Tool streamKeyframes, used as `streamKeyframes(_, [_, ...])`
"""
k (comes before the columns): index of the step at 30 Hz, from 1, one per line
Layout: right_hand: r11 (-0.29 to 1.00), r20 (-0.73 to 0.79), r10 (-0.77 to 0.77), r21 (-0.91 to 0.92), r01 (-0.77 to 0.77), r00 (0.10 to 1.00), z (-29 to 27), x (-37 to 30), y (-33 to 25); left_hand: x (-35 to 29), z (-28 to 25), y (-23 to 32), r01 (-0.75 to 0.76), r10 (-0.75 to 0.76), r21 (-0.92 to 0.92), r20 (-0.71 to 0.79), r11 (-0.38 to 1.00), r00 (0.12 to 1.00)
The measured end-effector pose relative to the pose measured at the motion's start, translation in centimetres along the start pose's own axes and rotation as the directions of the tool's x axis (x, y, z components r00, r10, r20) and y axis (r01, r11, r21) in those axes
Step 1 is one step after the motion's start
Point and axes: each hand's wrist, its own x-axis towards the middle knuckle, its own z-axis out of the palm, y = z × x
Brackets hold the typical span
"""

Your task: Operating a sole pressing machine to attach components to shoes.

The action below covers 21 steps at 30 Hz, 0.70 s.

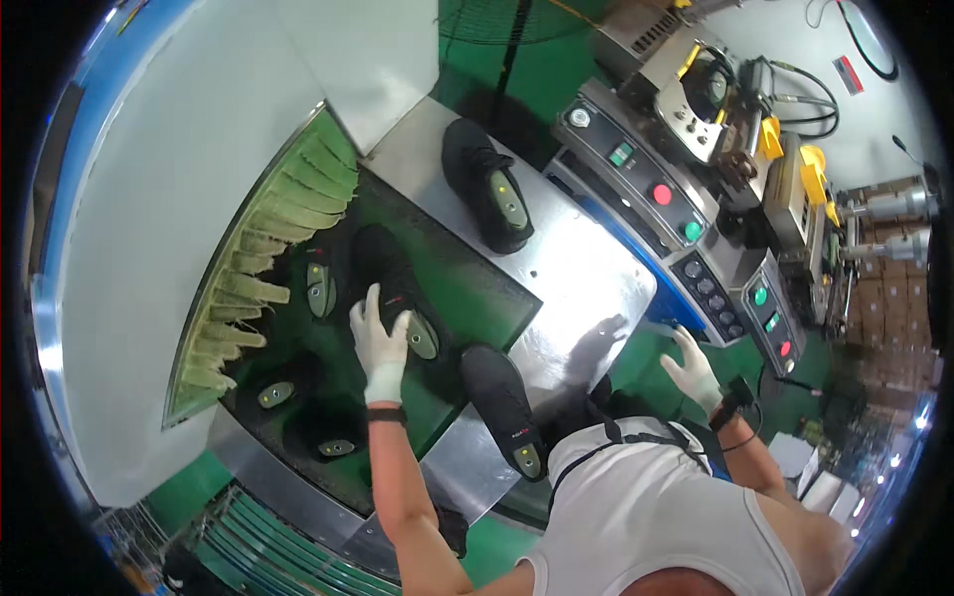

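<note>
My left hand (380,346), in a white glove, is at the side of a black shoe (383,263) on the dark green conveyor belt. Its thumb and fingers are spread next to the shoe's heel; whether they touch it I cannot tell. A green last with a metal-rimmed hole fills the shoe's opening. My right hand (693,370), also gloved, hangs open and holds nothing beside the machine's blue side. A second black shoe (487,184) sits on the metal ledge beyond the belt. Close to my body, another black shoe (497,397) lies across the belt's edge.
Several more shoes on lasts, such as one black shoe (323,283), stand by the fringed green curtain (263,248) of a white housing (169,199). At right is a machine with a button panel (636,164) and clamps. A green-barred rack (258,541) is at lower left.
</note>
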Motion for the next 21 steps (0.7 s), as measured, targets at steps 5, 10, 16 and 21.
streamKeyframes(5, [0.976, 0.052, -0.18, 0.135, 0.172, 0.982, 2.7, 3.3, -6.5, 4.2, 1.9, -2.1, -0.258, 0.262, -0.14, 0.013, 0.956, 0.965])
streamKeyframes(10, [0.857, 0.156, -0.392, 0.42, 0.299, 0.907, 4.6, 5.2, -15.9, 1.9, 0.7, 2.0, -0.316, 0.3, -0.115, -0.137, 0.942, 0.944])
streamKeyframes(16, [0.779, 0.053, -0.578, 0.333, 0.531, 0.814, 3.7, 6.8, -24.6, -5.4, -5.8, 17.2, -0.514, 0.491, -0.07, -0.206, 0.855, 0.846])
streamKeyframes(21, [0.819, 0.045, -0.468, 0.398, 0.413, 0.883, -2.3, 6.4, -24.5, -8.0, -5.7, 26.1, -0.667, 0.647, -0.091, -0.176, 0.74, 0.742])
